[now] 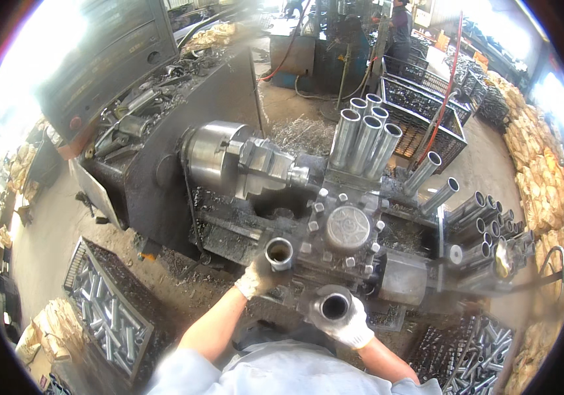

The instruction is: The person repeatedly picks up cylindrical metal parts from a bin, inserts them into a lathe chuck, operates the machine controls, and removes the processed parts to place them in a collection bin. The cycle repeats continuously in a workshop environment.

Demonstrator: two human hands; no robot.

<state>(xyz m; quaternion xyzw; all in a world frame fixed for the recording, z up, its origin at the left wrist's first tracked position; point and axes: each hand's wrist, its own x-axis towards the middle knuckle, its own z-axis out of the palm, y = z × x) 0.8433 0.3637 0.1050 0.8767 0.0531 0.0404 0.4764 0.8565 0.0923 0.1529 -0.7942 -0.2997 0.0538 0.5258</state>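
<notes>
Tube [279,255] sits gripped in left hand [255,278], another tube [335,307] in right hand [353,324], both lower ends hidden

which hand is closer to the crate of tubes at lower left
Left: the left hand, holding a tube, is right of the crate; the right hand, holding another tube, is farther right.

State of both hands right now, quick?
Left hand: closed, holding a metal tube.
Right hand: closed, holding a second metal tube.
</notes>
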